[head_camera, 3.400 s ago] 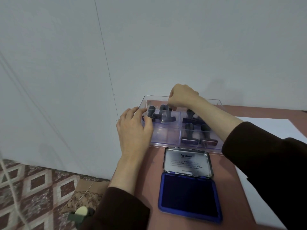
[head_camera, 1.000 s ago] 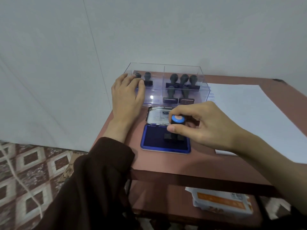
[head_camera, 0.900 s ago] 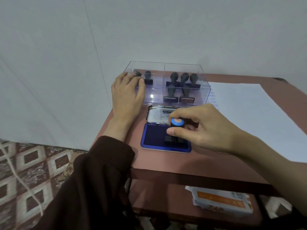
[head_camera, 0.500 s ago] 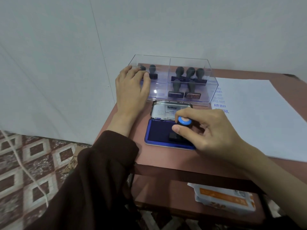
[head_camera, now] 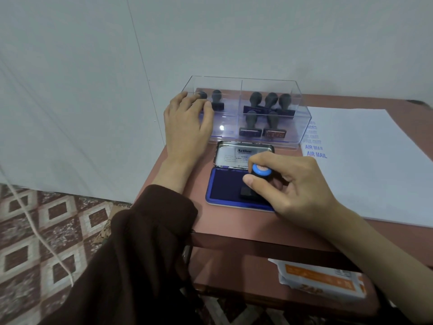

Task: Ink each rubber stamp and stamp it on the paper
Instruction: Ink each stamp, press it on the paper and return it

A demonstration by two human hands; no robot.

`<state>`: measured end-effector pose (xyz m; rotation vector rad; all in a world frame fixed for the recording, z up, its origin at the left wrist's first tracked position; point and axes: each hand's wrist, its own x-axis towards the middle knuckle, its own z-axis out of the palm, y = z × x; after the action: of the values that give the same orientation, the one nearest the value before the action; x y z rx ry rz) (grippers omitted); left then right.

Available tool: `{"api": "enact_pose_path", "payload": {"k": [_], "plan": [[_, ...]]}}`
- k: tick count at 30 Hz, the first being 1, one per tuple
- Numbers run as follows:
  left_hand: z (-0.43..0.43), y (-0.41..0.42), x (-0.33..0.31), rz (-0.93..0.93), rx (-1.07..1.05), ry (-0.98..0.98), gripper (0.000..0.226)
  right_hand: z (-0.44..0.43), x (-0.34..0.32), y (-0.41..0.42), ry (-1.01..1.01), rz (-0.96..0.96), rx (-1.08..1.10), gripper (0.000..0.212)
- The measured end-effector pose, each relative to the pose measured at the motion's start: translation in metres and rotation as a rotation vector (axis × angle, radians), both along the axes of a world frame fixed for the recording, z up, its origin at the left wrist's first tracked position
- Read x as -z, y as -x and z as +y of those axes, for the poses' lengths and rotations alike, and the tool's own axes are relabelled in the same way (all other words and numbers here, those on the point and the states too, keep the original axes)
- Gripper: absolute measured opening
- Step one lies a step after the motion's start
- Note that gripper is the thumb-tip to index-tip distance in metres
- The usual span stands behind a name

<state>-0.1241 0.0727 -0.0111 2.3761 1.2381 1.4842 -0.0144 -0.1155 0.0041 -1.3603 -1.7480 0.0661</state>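
Right hand [head_camera: 290,191] is curling thumb and fingers around a rubber stamp [head_camera: 257,178], gripping its dark handle just under the blue-ringed cap; stamp is standing near upright, long axis vertical with the cap leaning slightly toward the camera, its base pressing down on the blue ink pad [head_camera: 228,187]. Open lid [head_camera: 243,154] of the pad is showing "Artline"; smaller print unreadable. Left hand [head_camera: 187,124] is lying flat, fingers spread and holding nothing, resting against the clear plastic box [head_camera: 297,109] of more stamps. On the tabletop [head_camera: 234,224], white paper [head_camera: 365,160] is carrying blue "AIR MAIL" prints, fainter ones above unreadable.
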Motion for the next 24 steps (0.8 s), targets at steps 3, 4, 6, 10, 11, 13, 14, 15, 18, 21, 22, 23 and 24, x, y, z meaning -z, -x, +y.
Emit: {"api": "enact_pose_path", "payload": {"k": [3, 4, 6, 10, 11, 13, 14, 15, 18, 21, 22, 23, 24], "plan": [[-0.0004, 0.0001, -0.0004, -0.001, -0.001, 0.003, 0.050, 0.0009, 0.0004, 0.0011, -0.009, -0.007, 0.004, 0.015], [-0.0005, 0.0000, -0.0003, -0.001, -0.001, 0.003, 0.050, 0.0008, 0.0002, 0.0012, -0.009, -0.006, 0.002, 0.016], [-0.0007, 0.0001, -0.0002, -0.003, -0.003, 0.006, 0.050, 0.0003, 0.0002, 0.0011, -0.005, 0.001, -0.001, 0.015], [-0.0006, 0.0001, -0.0008, -0.003, -0.005, 0.003, 0.049, -0.0002, 0.0013, 0.0013, 0.000, 0.006, -0.009, 0.014], [-0.0007, 0.0001, -0.0009, -0.005, -0.005, 0.001, 0.049, -0.0003, 0.0014, 0.0016, -0.004, -0.001, -0.005, 0.015], [-0.0011, 0.0001, -0.0005, -0.004, -0.005, -0.003, 0.048, -0.0005, 0.0013, 0.0018, -0.009, -0.018, 0.000, 0.016], [-0.0012, 0.0001, -0.0005, -0.001, -0.009, -0.005, 0.047, -0.0004, 0.0012, 0.0018, -0.006, -0.023, -0.001, 0.016], [-0.0016, 0.0002, -0.0004, 0.002, -0.014, -0.006, 0.047, -0.0006, 0.0012, 0.0017, -0.002, -0.029, -0.004, 0.015], [-0.0032, 0.0004, -0.0014, 0.010, -0.027, -0.014, 0.046, -0.0005, 0.0013, 0.0014, 0.012, -0.035, -0.015, 0.012], [-0.0038, 0.0003, -0.0031, 0.000, -0.020, -0.020, 0.046, -0.0016, -0.0010, 0.0008, 0.030, -0.035, -0.018, 0.008], [-0.0039, 0.0002, -0.0036, -0.002, -0.018, -0.021, 0.047, -0.0014, -0.0023, 0.0001, 0.045, -0.042, -0.020, 0.007], [-0.0041, 0.0003, -0.0036, -0.002, -0.017, -0.019, 0.047, -0.0013, -0.0036, -0.0005, 0.067, -0.040, -0.019, 0.007], [-0.0039, 0.0004, -0.0038, -0.003, -0.021, -0.021, 0.047, -0.0005, -0.0052, -0.0018, 0.089, -0.012, -0.015, 0.008]]}}
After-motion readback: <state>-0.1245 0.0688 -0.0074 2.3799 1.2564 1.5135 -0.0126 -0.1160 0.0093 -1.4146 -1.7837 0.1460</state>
